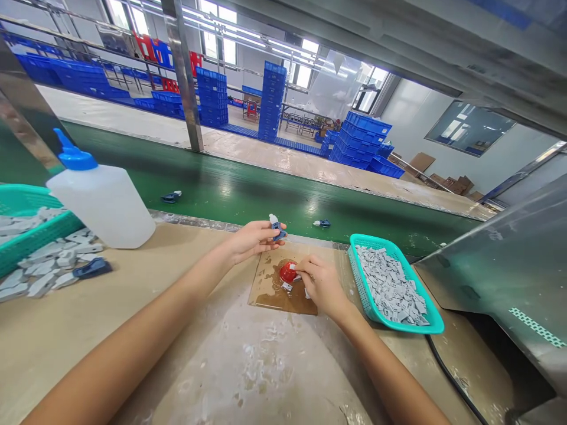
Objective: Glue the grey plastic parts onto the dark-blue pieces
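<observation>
My left hand (252, 241) is closed on a small dark blue plastic part (278, 230) with a white tip pointing up. My right hand (325, 286) pinches a small white plastic piece (293, 267) against a red dome-shaped object (287, 272). This red object sits on a wet brown square sheet (270, 289). Beside it lies a loose white piece (287, 287), and another is partly covered by my right fingers. To the right, a teal basket (365, 295) holds many small grey-white plastic pieces (394, 286).
On the left stand a white bottle with a blue cap (104, 200) and another teal basket (39, 239), with grey-white parts (48, 268) spilled alongside. Past the table edge, a green conveyor belt (248, 200) carries blue-and-white parts (325, 224). A metal panel (500, 254) rises at right.
</observation>
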A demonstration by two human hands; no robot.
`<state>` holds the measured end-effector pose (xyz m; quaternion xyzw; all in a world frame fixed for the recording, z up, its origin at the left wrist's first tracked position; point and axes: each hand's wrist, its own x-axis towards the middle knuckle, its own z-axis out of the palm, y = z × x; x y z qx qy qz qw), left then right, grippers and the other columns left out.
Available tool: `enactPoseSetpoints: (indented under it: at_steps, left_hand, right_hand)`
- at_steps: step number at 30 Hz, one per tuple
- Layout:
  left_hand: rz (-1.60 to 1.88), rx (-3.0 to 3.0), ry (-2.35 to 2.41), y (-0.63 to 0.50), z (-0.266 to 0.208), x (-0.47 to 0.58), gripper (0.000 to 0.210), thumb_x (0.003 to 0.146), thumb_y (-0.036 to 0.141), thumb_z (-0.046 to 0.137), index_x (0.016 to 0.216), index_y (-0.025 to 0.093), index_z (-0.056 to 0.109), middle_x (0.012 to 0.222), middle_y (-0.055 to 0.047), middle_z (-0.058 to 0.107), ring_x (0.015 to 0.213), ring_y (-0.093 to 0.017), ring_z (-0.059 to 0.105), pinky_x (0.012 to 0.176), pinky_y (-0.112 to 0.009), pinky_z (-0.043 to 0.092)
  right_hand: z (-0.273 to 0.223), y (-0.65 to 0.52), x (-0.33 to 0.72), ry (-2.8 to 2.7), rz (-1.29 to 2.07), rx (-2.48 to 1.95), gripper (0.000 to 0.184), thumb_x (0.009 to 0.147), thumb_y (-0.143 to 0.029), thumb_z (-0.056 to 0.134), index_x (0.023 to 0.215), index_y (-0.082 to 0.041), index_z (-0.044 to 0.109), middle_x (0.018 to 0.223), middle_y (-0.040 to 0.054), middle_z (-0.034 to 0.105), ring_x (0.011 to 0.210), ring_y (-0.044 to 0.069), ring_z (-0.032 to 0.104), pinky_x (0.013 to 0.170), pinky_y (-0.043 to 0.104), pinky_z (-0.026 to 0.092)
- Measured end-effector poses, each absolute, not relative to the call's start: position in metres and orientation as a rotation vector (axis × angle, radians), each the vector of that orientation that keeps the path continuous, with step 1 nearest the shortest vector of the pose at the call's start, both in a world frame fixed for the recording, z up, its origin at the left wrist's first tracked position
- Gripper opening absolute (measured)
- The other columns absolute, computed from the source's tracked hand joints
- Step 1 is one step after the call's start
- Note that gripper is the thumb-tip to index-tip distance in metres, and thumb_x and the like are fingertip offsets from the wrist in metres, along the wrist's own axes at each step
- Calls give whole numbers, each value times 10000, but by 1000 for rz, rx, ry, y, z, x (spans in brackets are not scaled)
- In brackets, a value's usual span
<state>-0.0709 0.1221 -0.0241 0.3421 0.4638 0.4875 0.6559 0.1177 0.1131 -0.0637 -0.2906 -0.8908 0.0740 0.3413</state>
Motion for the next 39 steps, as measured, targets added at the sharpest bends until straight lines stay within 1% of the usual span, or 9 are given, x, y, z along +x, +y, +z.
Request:
enactPoseSetpoints:
  at_steps: [4,7,10,14,17,21,25,30,39]
  left_hand:
    - [1098,834,1016,122,-26,-72,122,684,134,613,801,150,644,820,-45,655,761,-112,602,752,-234,428]
    - [1065,880,1020,122,-26,-72,166,679,214,635,837,164,652,885,-50,653,683,-77,577,636,-187,429]
    - [1060,910,1050,121,-25,-71,191,668,277,647,825,168,651,883,-42,646,489,-9,447,470,-147,361]
    - [1132,864,1003,121,-24,-70,150,637,210,673,767,149,626,712,2,603,385,19,275,361,-137,235]
    - [1198,789,973,121,-22,-69,145,661,187,651,794,135,623,707,-1,583,411,9,357,400,-142,313]
    - [1189,756,937,121,-23,-68,169,669,113,621,837,129,624,703,-19,597,595,-65,544,596,-198,442]
    - [1130,976,1037,120,-27,-65,124,615,188,674,720,136,634,595,7,578,516,-64,492,562,-222,414]
    - [1112,1241,1013,116,-27,-59,200,540,238,716,716,167,653,767,-33,658,750,-153,570,741,-296,412]
    - [1015,1319,995,111,-26,-51,179,580,264,688,730,174,650,736,-38,658,733,-163,581,730,-317,423]
  right_hand:
    - [-63,113,118,-2319,181,-779,235,763,-21,437,713,-157,622,682,41,583,622,135,553,570,229,464]
    - [-62,113,119,-2321,199,-800,224,758,-20,455,713,-162,623,684,35,590,620,131,555,570,227,460]
    - [-62,113,118,-2327,221,-827,216,756,-22,470,713,-164,626,688,33,596,623,132,557,574,230,459]
    - [-62,113,118,-2313,242,-828,213,756,-23,476,710,-163,630,678,33,595,620,132,558,579,232,462]
    - [-62,112,118,-2296,247,-816,218,751,-20,475,706,-163,633,670,33,594,613,131,560,570,232,466]
    - [-54,111,119,-2220,270,-822,206,757,-38,480,732,-162,642,693,40,615,631,133,572,582,238,474]
    - [-37,108,122,-2149,401,-843,171,730,-58,523,705,-167,652,689,37,640,645,138,583,595,252,478]
    - [-20,106,127,-1947,592,-876,134,708,-98,567,687,-198,653,697,20,646,678,144,586,596,260,483]
    - [-20,107,129,-1897,530,-841,122,730,-131,571,762,-202,665,736,27,639,701,140,578,614,263,475]
